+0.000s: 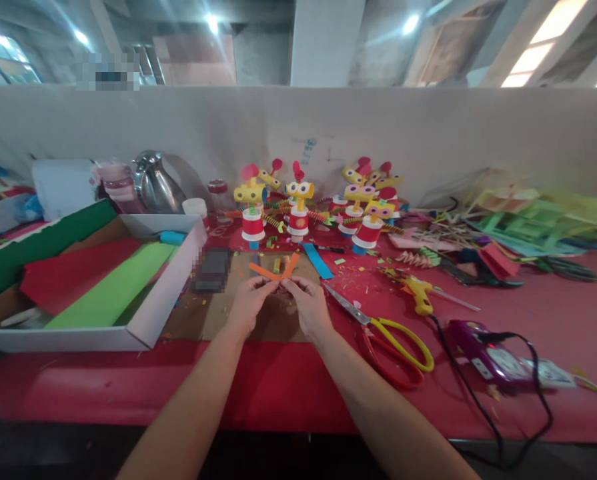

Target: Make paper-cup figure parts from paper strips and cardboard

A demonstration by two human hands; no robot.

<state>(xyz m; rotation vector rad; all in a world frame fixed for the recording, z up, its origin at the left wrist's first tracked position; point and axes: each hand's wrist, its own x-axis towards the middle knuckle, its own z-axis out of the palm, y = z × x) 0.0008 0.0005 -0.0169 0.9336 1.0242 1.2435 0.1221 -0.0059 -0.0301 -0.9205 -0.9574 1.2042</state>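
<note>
Both hands meet over a brown cardboard sheet [213,320], each pinching orange paper strips that cross in a V. My left hand [251,303] is closed on the left orange paper strip [263,271], which points up and left. My right hand [305,300] grips the right orange paper strip [291,265], which slants up and right. Where the strips join, my fingertips partly hide them. Just beyond lies a small yellow and orange folded paper piece [277,265]. A blue paper strip [318,261] rests right of it. Scissors with red and yellow handles [403,340] lie beside my right hand.
Several paper-cup figures [298,220] stand at the back. A white box [163,300] with coloured paper is on the left, near a dark blurred object [212,270]. To the right are a yellow glue gun [418,297], a purple power strip [493,353], cables and paper piles.
</note>
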